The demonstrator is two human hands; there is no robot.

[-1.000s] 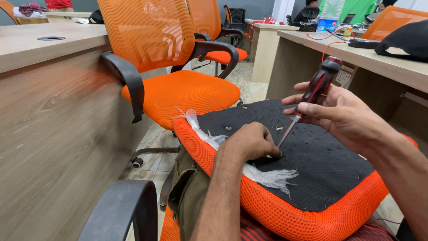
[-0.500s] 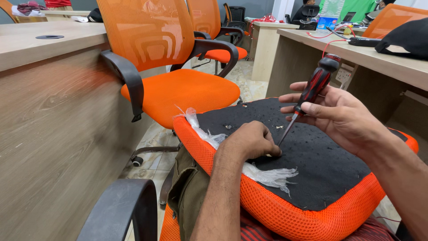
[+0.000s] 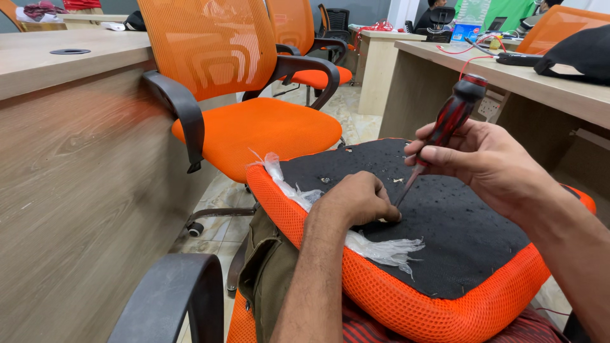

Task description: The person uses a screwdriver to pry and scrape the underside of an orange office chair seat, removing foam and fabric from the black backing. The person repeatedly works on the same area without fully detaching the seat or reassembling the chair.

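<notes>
Screwdriver (image 3: 445, 130): red and black handle, pinched between the thumb and fingers of the right hand (image 3: 489, 166), tip angled down onto the black underside of the seat cushion (image 3: 445, 235).
Left hand (image 3: 359, 200): curled into a loose fist, fingers pressed together, knuckles resting on the black fabric right beside the tip.
Cushion spot: upside down on the person's lap, orange mesh edge facing up, white frayed threads (image 3: 381, 248) sticking out at the near rim.
Slip risk: honestly the tip sits way too near those left knuckles, so one skid off the fabric could jab them.
Wobble risk: a lap isn't a counter, so the cushion could tilt under pressure.
Snag risk: loose threads might catch the tip.
</notes>
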